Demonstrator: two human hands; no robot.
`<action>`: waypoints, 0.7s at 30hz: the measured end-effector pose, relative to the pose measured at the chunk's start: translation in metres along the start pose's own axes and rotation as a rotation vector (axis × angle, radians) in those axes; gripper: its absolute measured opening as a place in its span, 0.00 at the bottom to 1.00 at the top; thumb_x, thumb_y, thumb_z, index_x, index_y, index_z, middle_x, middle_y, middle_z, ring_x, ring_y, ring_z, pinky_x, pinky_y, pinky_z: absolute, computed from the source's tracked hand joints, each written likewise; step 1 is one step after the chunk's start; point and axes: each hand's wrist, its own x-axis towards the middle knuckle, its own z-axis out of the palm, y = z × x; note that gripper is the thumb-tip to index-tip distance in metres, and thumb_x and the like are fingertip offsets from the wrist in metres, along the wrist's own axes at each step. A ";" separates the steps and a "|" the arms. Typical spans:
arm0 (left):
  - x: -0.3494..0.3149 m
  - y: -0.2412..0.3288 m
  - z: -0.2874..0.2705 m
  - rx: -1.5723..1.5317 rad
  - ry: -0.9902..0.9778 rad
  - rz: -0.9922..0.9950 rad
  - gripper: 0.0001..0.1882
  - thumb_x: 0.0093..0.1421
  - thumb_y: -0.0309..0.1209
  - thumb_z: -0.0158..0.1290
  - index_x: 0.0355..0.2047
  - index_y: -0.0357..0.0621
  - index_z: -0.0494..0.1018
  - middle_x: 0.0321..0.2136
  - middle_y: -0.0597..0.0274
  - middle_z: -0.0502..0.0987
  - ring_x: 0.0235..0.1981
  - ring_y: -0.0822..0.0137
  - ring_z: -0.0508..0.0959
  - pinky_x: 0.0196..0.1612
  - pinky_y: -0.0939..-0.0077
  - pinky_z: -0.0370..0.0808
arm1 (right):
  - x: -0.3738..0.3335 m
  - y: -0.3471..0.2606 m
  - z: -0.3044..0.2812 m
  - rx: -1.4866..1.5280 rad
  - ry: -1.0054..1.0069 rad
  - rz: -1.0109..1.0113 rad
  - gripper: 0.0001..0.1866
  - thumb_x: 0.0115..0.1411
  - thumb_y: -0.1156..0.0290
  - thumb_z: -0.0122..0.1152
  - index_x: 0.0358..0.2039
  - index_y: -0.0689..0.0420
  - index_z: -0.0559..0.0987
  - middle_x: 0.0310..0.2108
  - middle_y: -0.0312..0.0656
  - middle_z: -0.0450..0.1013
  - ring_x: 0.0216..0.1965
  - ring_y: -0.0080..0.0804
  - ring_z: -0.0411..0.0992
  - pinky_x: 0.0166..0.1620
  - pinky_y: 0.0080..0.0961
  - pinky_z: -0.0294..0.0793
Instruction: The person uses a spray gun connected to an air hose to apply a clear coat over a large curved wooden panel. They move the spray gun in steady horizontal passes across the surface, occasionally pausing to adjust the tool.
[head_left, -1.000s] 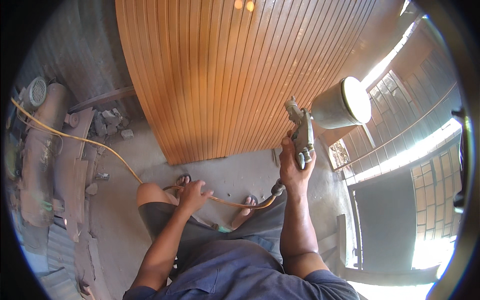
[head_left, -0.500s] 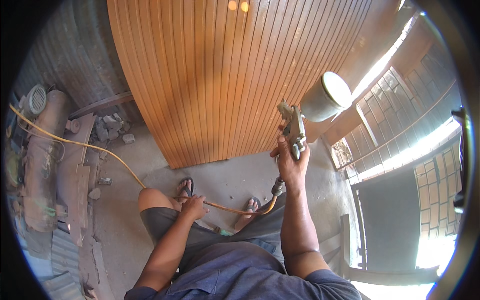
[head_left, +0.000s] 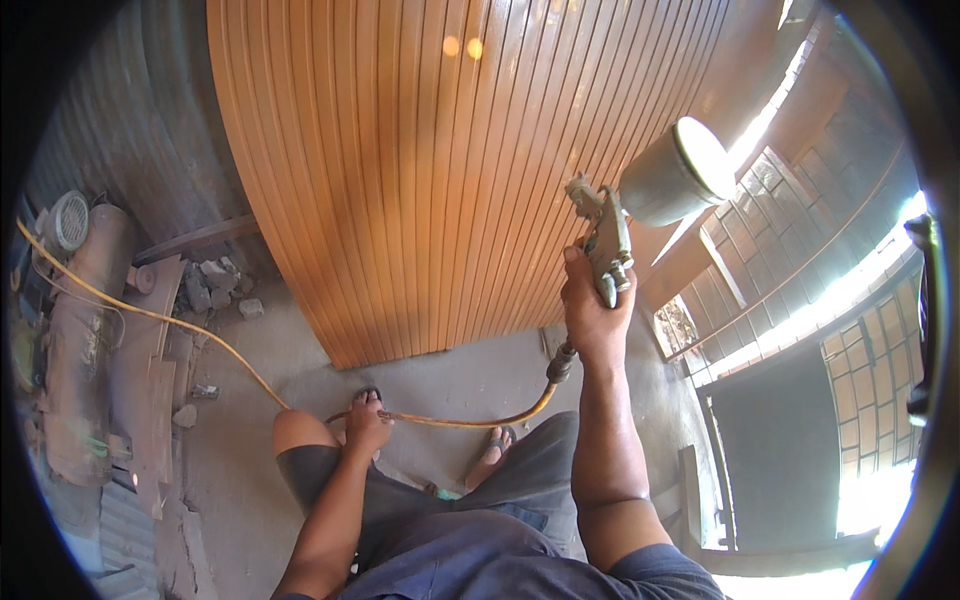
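My right hand [head_left: 597, 312] is wrapped round the handle of a metal spray gun [head_left: 610, 240], raised before the lower right part of a slatted orange-brown wood panel [head_left: 400, 200]. A grey cup with a pale lid [head_left: 664, 183] is fixed to the gun's side. From the handle's lower end an orange-yellow air hose [head_left: 460, 421] curves left to my left hand [head_left: 368, 428], whose fingers close around it above my left knee. The gun's nozzle points toward the panel and stays apart from it. Whether the trigger is pulled I cannot tell.
A dusty air compressor [head_left: 85, 340] stands at the left, with the hose running past it. Broken concrete lumps [head_left: 212, 285] lie near the corrugated metal wall [head_left: 140, 120]. At the right are a brick wall [head_left: 870, 390] and a dark board [head_left: 775, 450].
My right hand has moved the spray gun up and to the right. My left hand, still on the hose, has shifted slightly left and its fingers point more upward.
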 end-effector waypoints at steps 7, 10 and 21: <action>0.028 0.006 -0.092 -0.359 0.297 0.100 0.19 0.54 0.39 0.74 0.38 0.42 0.79 0.37 0.51 0.81 0.44 0.47 0.81 0.47 0.53 0.78 | 0.045 -0.056 0.014 0.188 0.038 -0.270 0.12 0.74 0.67 0.65 0.53 0.58 0.78 0.33 0.33 0.78 0.24 0.16 0.71 0.26 0.19 0.70; 0.027 0.009 -0.108 -0.323 0.403 0.090 0.18 0.56 0.38 0.73 0.39 0.43 0.79 0.37 0.51 0.81 0.43 0.46 0.81 0.45 0.52 0.78 | 0.062 -0.058 0.021 0.119 0.023 -0.185 0.12 0.74 0.65 0.65 0.50 0.58 0.80 0.31 0.34 0.79 0.24 0.16 0.71 0.27 0.20 0.70; 0.034 0.007 -0.088 -0.286 0.388 0.140 0.20 0.54 0.38 0.76 0.37 0.43 0.78 0.39 0.52 0.79 0.42 0.44 0.82 0.45 0.49 0.79 | 0.077 0.021 0.052 -0.100 0.000 -0.095 0.10 0.72 0.66 0.68 0.35 0.55 0.79 0.21 0.25 0.68 0.20 0.14 0.64 0.24 0.22 0.63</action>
